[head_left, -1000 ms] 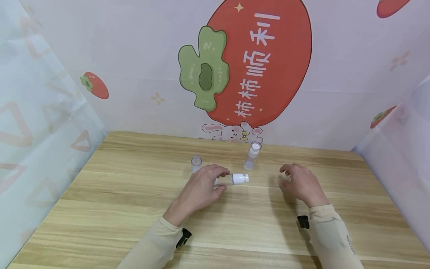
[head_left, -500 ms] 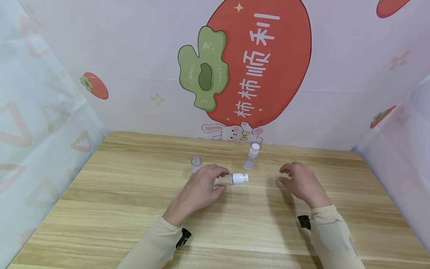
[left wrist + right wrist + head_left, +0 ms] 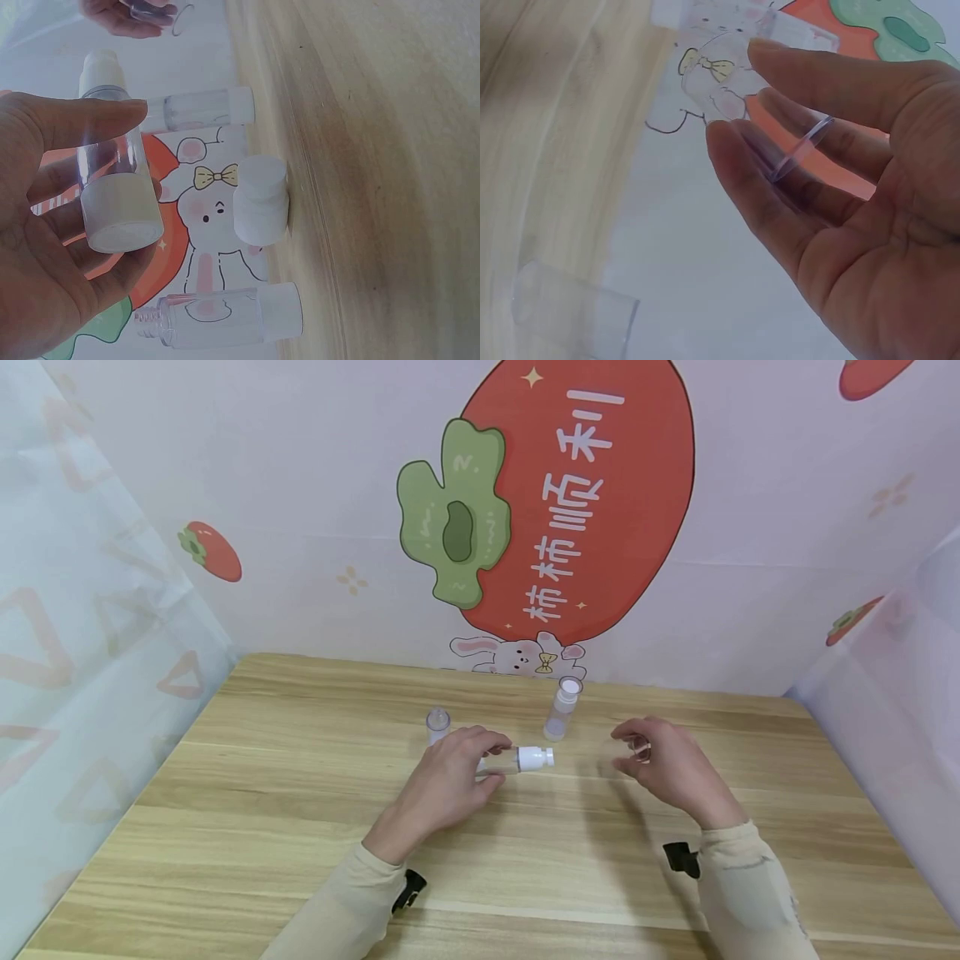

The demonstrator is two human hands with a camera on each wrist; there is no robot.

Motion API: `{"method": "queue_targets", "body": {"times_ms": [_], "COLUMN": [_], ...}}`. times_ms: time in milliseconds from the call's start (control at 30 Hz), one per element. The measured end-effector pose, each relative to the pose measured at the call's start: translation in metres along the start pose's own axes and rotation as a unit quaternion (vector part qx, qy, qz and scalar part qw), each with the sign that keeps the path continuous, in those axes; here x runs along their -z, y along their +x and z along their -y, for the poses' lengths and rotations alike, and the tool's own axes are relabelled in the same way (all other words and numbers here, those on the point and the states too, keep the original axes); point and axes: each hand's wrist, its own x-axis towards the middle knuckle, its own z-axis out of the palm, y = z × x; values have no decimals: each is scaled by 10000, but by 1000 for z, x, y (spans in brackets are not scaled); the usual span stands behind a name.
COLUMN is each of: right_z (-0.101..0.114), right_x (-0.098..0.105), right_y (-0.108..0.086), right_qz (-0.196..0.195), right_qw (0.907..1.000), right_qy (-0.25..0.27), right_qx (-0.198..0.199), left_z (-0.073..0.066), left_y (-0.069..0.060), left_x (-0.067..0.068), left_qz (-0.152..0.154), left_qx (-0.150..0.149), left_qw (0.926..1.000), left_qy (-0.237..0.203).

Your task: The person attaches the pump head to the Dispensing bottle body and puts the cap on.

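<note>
My left hand (image 3: 453, 768) grips a clear pump bottle (image 3: 501, 763), lying sideways in the head view with its white pump to the right. The left wrist view shows the bottle's white base (image 3: 124, 212) between thumb and fingers. To its right my right hand (image 3: 678, 768) holds a clear cap (image 3: 613, 757) between thumb and fingers, above the table. The cap's rim (image 3: 802, 150) faces the palm. Behind the left hand stands a clear bottle (image 3: 438, 725) with a bare threaded neck (image 3: 150, 322). A small white piece (image 3: 261, 199) stands near it.
Another clear bottle (image 3: 562, 710) stands farther back, between the hands. A clear cylindrical piece (image 3: 577, 307) stands on the wooden table (image 3: 300, 777) beyond the right hand. A printed cloth (image 3: 330, 502) hangs behind the table, with side sheets left and right.
My right hand has moved slightly left toward the pump bottle, carrying the clear cap, which shows more plainly now. My left hand and the pump bottle stay almost still.
</note>
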Motion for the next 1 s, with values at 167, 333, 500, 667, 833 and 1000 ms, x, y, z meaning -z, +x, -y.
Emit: {"method": "queue_targets", "body": {"times_ms": [167,333,500,667,833,1000], "right_z": [5,6,7,9,10,12], "right_x": [3,4,3,2,1,0], "right_y": [-2,-4,-4,-4,-3,-2], "right_qz": [9,-17,-24,20,103,193], "right_qw": [9992,9969,9947,9922,9845,9723], "right_qy": [370,753,978,1200,1700,2286], "right_qx": [125,220,313,327,417,450], "left_z": [0,1,1,1,2,2], "left_y": [-1,-1,-1,-1,0,0], "left_x": [1,0,0,0,0,0], "left_qz": [-49,-56,-69,-76,-68,-95], "left_qx": [-9,-16,-32,-35,-12,-11], "left_qw": [10000,10000,10000,10000,10000,9999], "left_qy": [-49,0,-3,-6,-21,-36]}}
